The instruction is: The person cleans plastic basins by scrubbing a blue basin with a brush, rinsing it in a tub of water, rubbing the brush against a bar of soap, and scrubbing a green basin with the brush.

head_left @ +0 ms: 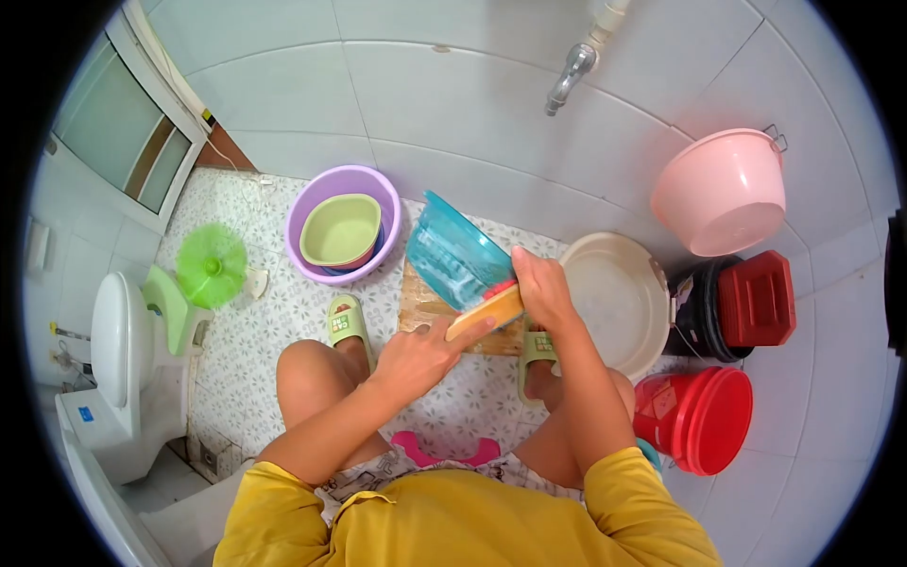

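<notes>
A translucent blue basin (458, 248) is tilted on its side above a wooden board (420, 300) on the floor, with whitish smears on its inside. My left hand (416, 359) is closed on one end of an orange-yellow brush (493, 312). Red-pink material shows between the brush and the basin. My right hand (543, 291) is closed at the basin's right edge, beside the brush's far end, with its thumb uppermost; its other fingers are mostly hidden.
A purple tub (295, 227) holds a green basin (340, 230). At the right stand a cream tub (614, 302), a red bucket (709, 416) and a dark bucket (697, 321); a pink bucket (723, 194) hangs on the wall below a tap (573, 76). A toilet (113, 350) is left.
</notes>
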### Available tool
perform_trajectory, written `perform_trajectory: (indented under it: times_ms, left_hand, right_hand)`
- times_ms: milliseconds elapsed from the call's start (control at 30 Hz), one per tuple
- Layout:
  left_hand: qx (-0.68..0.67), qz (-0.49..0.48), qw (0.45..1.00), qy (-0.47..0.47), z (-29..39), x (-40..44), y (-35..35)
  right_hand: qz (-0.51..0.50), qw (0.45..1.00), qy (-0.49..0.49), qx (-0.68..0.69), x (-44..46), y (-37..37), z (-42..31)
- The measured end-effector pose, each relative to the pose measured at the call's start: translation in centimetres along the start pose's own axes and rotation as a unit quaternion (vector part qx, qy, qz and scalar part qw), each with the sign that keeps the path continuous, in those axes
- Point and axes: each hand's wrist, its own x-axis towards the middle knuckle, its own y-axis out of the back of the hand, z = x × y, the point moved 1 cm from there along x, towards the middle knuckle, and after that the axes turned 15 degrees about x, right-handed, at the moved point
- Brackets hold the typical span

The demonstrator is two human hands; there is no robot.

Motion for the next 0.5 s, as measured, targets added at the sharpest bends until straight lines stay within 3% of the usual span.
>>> perform_trajectory:
  times_ms: [200,300,367,500]
  left_hand:
    - [0.008,-0.022,1.000,-0.014,-0.7,0.3,0.1]
    - [0.006,0.000,1.000,0.014,-2.7,0.0,0.1]
    - [0.033,-0.004,0.994,0.108,-4.3,-0.2,-0.1]
    - [0.021,0.011,0.992,0.127,-4.9,-0.3,-0.5]
  right_hand:
    - [0.001,1.000,-0.019,0.000,0.0,0.2,0.3]
    - [0.016,1.000,-0.009,-0.004,0.0,0.1,0.3]
    - [0.005,1.000,-0.024,-0.015,0.0,0.2,0.2]
    - [-0.001,1.000,-0.025,-0.014,0.1,0.1,0.2]
